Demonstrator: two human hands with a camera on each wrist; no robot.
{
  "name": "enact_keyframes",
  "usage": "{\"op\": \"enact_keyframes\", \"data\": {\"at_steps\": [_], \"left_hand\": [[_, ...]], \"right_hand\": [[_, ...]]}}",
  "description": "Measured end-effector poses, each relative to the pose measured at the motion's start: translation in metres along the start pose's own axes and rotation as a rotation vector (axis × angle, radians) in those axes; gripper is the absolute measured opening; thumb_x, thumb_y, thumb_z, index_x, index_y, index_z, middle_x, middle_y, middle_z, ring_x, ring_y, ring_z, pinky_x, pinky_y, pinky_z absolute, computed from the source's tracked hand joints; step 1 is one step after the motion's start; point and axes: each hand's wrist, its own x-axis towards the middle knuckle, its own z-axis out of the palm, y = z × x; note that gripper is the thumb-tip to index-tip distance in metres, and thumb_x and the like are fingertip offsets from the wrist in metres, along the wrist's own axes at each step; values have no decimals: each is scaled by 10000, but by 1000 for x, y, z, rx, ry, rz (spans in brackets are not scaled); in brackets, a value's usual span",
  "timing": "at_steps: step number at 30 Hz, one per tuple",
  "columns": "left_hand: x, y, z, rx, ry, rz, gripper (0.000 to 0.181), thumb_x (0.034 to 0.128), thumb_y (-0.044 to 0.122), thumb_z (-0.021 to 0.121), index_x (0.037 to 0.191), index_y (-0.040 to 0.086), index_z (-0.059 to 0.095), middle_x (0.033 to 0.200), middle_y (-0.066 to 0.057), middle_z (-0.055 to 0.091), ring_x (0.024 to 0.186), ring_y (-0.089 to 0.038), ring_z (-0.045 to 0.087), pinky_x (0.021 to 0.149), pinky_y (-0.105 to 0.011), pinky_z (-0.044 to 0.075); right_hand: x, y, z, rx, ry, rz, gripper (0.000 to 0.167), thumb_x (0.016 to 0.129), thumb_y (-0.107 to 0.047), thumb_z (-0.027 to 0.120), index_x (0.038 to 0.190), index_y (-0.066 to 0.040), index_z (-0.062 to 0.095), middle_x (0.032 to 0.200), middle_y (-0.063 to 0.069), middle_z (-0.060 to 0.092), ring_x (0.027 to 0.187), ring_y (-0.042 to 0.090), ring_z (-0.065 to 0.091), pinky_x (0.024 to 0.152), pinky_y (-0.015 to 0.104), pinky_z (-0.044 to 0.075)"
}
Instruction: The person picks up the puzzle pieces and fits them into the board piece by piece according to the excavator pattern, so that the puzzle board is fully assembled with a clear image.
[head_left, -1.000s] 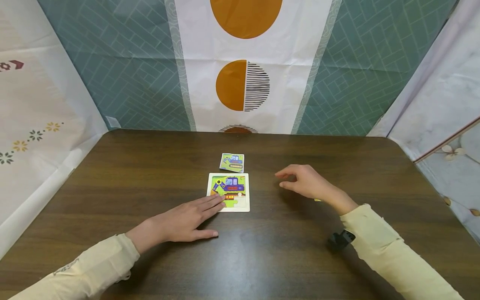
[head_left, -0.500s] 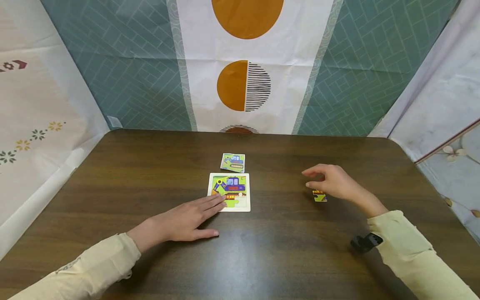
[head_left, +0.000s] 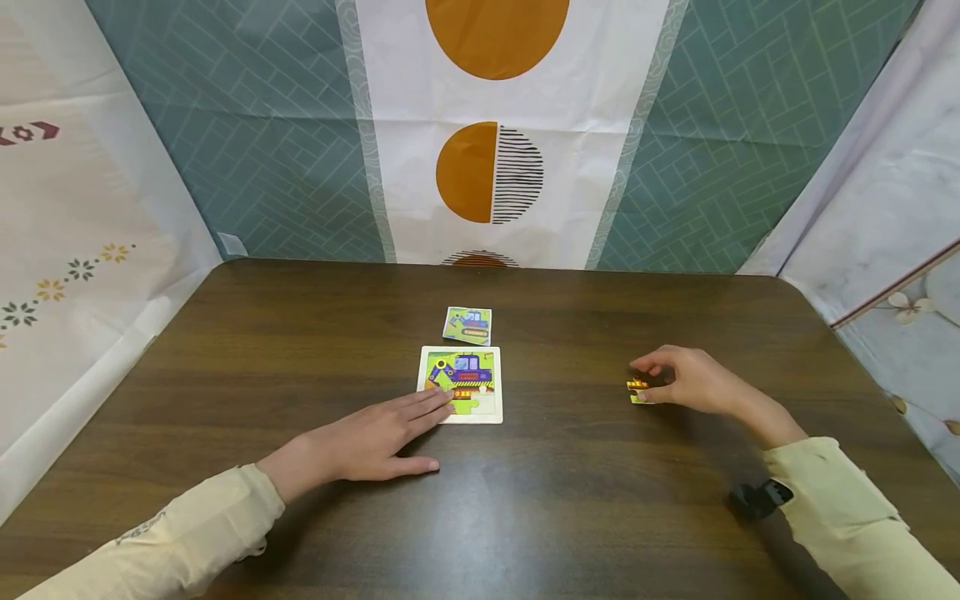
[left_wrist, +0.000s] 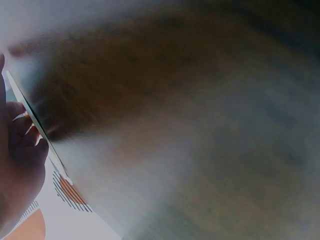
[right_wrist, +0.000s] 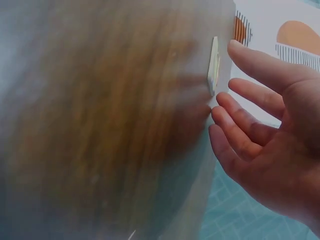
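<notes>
My left hand lies flat with straight fingers on the lower left part of a white-framed jigsaw puzzle board that pictures a blue digger. The board's lower right part shows pale, uncovered backing. In the left wrist view the fingers of my left hand rest at the board's edge. Over at the right, my right hand is at a small yellow-green and red puzzle piece on the table, which it partly covers. In the right wrist view my right hand has thumb and fingers apart, with nothing visible between them.
A small picture card with the same digger lies just behind the board. The dark wooden table has a patterned cloth hanging along its far edge and pale cloths at both sides.
My right hand has moved right, away from the board's side, and come down to the puzzle piece. My left hand has stayed on the board.
</notes>
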Motion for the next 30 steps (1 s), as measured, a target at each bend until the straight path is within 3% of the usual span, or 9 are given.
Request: {"op": "enact_keyframes", "data": {"at_steps": [11, 30], "left_hand": [[-1, 0, 0, -6, -4, -5, 753, 976, 580, 415, 1507, 53, 323, 1576, -74, 246, 1442, -223, 201, 1115, -393, 273], [-1, 0, 0, -10, -12, -14, 749, 978, 575, 417, 1512, 61, 313, 1584, -63, 226, 1446, -213, 185, 1118, -390, 267]], "right_hand": [[-4, 9, 4, 29, -26, 36, 530, 757, -238, 837, 1146, 73, 656, 958, 66, 640, 871, 248, 597, 742, 389, 512], [-2, 6, 7, 19, -18, 5, 404, 766, -144, 821, 1079, 68, 680, 905, 26, 620, 821, 206, 579, 705, 350, 485]]}}
